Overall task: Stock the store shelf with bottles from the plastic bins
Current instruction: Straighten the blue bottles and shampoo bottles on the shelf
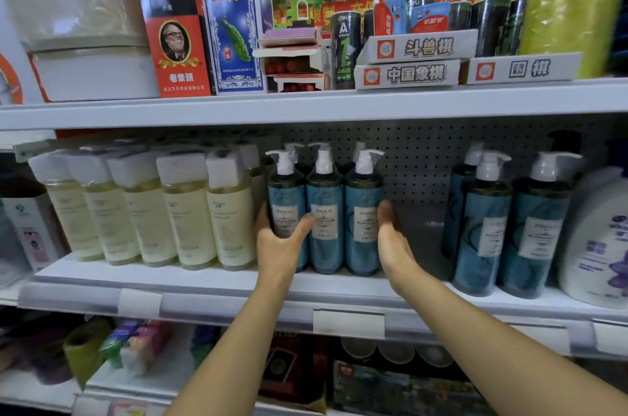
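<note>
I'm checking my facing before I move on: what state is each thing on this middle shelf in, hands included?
three blue pump bottles: upright on the shelf, side by side
left-hand grip: curled round the leftmost of them
right-hand grip: flat against the rightmost one's side
pale yellow bottles: upright row, caps on
blue bottles at right: upright, apart from the three

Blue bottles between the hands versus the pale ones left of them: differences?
The blue bottles have pump heads; the pale bottles have square caps. Blue bottles are teal, pale bottles yellowish. The left hand and right hand hold the blue bottles; pale bottles stand unheld. Both stand upright on one shelf.
</note>
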A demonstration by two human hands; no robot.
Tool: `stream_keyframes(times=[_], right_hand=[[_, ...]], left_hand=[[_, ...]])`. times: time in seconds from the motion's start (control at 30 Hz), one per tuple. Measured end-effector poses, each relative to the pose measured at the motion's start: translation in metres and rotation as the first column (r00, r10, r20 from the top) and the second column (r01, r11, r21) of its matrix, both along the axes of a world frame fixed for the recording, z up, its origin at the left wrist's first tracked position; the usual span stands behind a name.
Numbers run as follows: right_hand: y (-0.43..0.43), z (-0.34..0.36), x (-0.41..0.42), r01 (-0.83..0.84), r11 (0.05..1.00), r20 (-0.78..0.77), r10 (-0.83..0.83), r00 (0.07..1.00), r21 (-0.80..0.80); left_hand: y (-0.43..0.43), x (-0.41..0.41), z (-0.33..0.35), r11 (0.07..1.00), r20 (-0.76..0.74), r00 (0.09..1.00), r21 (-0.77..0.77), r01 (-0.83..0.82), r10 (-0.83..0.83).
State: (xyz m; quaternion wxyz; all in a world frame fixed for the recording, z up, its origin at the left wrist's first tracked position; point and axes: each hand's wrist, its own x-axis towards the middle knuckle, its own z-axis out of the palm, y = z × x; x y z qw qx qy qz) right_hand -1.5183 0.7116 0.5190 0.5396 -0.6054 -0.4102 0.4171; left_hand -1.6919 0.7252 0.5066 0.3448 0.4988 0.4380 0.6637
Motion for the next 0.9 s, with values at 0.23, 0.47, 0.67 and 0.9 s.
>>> stream_keyframes(times=[0.23,0.47,0.67,0.9], right_hand=[[-0.02,-0.001,0.011,-0.062,0.912,0.215,-0.029,0.976,0.406],[-0.046,-0.003,0.034,-0.019,0.85,0.282,-0.153,0.947,0.526],[-0.067,-0.004,0.06,0.099,0.669,0.257,-0.413,0.874,0.737],[-0.08,-0.014,0.095,0.216,0.637,0.19,-0.506,0.841,0.74]], left_hand=[[-0.024,0.022,0.004,0.967,-0.186,0.949,0.071,-0.246,0.255],[-0.054,0.071,0.011,0.954,-0.145,0.971,0.261,-0.147,0.19],[-0.076,0.128,0.0,0.97,-0.163,0.978,0.183,0.161,-0.131],[-0.053,0.183,-0.008,0.943,-0.415,0.855,-0.019,0.331,-0.309]])
